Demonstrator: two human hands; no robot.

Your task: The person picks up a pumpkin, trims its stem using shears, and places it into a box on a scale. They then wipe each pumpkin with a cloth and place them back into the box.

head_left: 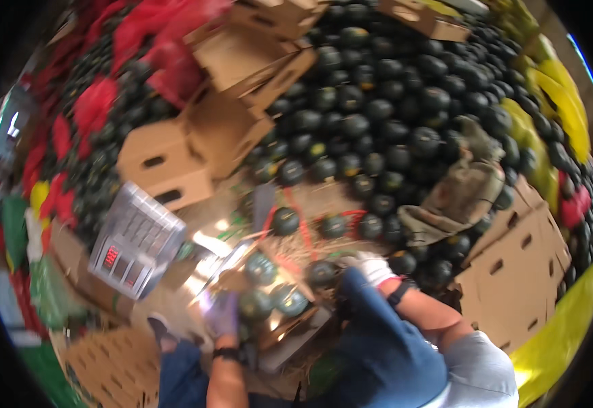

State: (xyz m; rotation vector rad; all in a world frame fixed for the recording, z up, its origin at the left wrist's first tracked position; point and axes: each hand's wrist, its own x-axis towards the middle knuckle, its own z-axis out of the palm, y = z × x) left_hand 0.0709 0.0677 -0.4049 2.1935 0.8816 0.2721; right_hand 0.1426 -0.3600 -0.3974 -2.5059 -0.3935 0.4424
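Note:
My left hand (222, 314), in a purplish glove, is at the left side of an open cardboard box (267, 338). Motion blur smears its fingers. Inside the box lie round dark green squashes (256, 304), paler in the strong light. To the right, beyond my bent knee, my right hand (371, 267) wears a white glove. It reaches down close to a loose dark squash (322, 273) on the floor; its fingers are too blurred to show a grip. Whether it touches that squash I cannot tell.
A scale with a lit display (137, 239) stands at the left. Opened cardboard boxes (225, 129) lie beyond it. A large heap of squashes (371, 109) fills the back. A camouflage cloth (456, 190) drapes over it. Flattened cartons (514, 272) lie at right, stacked cartons (116, 364) at lower left.

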